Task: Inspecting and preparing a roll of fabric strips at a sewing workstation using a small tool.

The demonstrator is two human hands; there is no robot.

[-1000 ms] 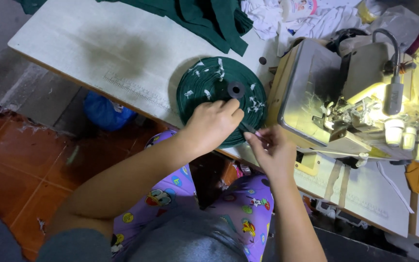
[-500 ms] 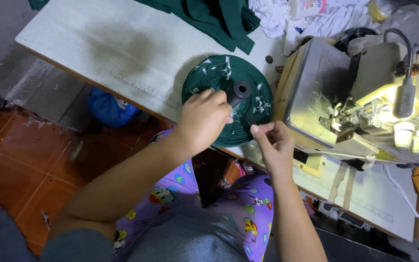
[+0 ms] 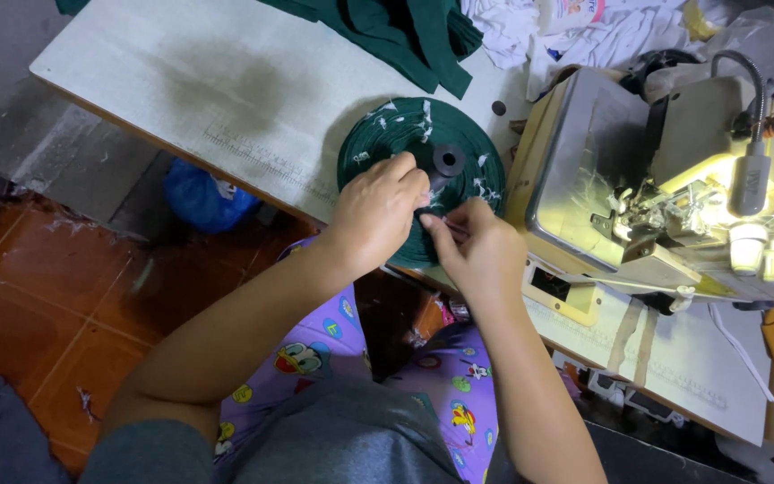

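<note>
A flat dark green roll of fabric tape [image 3: 387, 143], flecked with white scraps and with a black core, lies on the white table near its front edge. My left hand [image 3: 376, 208] rests on the roll's near side with fingers curled, pinching at the tape. My right hand [image 3: 479, 251] sits just to the right of it, thumb and fingers pinched together on the same small bit of tape at the roll's edge. What exactly lies between the fingertips is hidden.
A cream sewing machine [image 3: 638, 179] with a lit lamp [image 3: 750, 184] stands right of the roll. Dark green cloth [image 3: 405, 31] and white cloth [image 3: 584, 31] pile at the table's back. A blue bag [image 3: 203, 197] lies on the orange tiled floor below the table edge [image 3: 181, 152].
Both hands have moved up from the table's front edge onto the roll, and have come closer together.
</note>
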